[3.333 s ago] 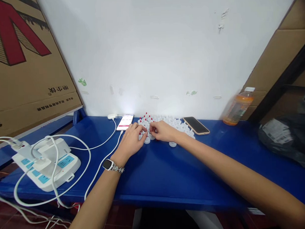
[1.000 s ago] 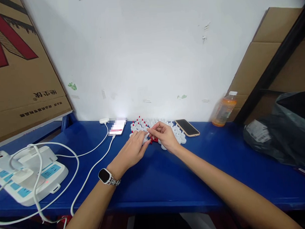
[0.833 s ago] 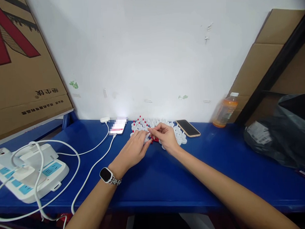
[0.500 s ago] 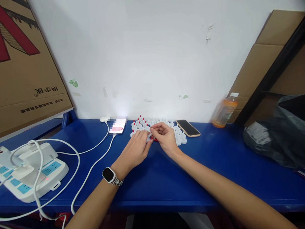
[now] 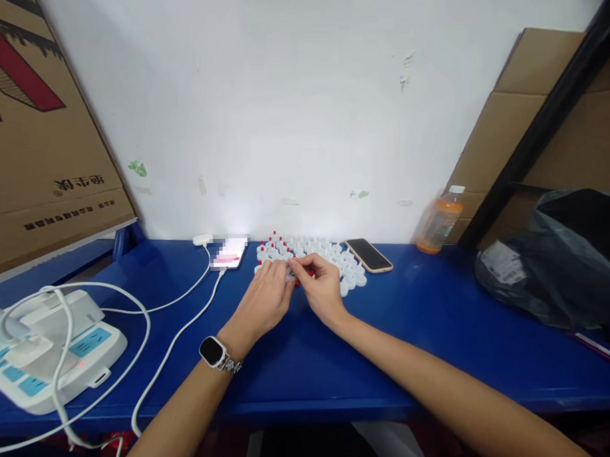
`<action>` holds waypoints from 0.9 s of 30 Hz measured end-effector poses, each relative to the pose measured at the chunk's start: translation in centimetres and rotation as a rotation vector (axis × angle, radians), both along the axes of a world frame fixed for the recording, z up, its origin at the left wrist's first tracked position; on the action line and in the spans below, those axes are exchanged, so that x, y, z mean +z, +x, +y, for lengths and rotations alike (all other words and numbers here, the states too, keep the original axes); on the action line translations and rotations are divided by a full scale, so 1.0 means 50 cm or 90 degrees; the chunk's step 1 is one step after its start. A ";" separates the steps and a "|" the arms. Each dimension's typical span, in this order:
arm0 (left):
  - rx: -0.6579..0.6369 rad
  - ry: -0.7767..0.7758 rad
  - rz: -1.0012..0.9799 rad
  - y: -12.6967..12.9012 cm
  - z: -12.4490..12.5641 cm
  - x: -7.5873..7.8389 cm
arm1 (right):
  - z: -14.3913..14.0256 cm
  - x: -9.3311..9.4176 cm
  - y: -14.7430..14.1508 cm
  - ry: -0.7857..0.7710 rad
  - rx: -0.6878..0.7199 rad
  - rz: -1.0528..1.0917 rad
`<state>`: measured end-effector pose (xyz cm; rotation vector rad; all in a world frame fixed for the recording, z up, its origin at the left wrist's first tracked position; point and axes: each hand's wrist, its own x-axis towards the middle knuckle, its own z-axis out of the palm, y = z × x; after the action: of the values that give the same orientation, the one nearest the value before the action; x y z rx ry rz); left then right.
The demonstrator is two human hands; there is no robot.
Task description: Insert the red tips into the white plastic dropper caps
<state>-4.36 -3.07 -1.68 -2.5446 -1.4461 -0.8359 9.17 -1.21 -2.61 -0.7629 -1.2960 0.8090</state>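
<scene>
Blue table [image 5: 419,331]: white cap [image 5: 290,276] between both hands' fingers [image 5: 297,269].

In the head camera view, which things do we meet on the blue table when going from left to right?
Power strip → white cable → lit phone → left hand → right hand → dark phone → orange bottle → black bag.

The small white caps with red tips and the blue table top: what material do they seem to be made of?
The small white caps with red tips look like moulded plastic: identical shapes, smooth and slightly translucent. The blue table top seems to be painted metal or laminate, judging by its even colour and soft sheen; which one, the picture leaves open.
</scene>
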 end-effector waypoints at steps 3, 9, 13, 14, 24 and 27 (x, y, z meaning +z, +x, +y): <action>-0.024 -0.001 -0.037 0.006 0.001 -0.003 | -0.005 -0.006 -0.006 0.053 -0.031 -0.035; -0.048 0.014 -0.106 0.002 0.005 0.004 | 0.014 0.013 0.010 0.086 -0.010 -0.087; 0.001 0.051 -0.175 -0.040 0.025 0.010 | 0.065 0.054 0.045 0.127 -0.061 -0.195; 0.024 0.049 -0.196 -0.053 0.031 0.010 | 0.082 0.062 0.052 0.126 -0.070 -0.249; 0.100 0.028 -0.258 -0.078 0.045 0.006 | 0.199 0.050 0.015 0.234 0.051 -0.821; 0.100 0.016 -0.259 -0.078 0.047 0.007 | 0.211 0.051 0.010 0.223 0.065 -0.832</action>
<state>-8.27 -0.75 -1.33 -2.2926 -1.6986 -1.3912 9.70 9.33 -0.05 -0.9602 -2.5566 0.0360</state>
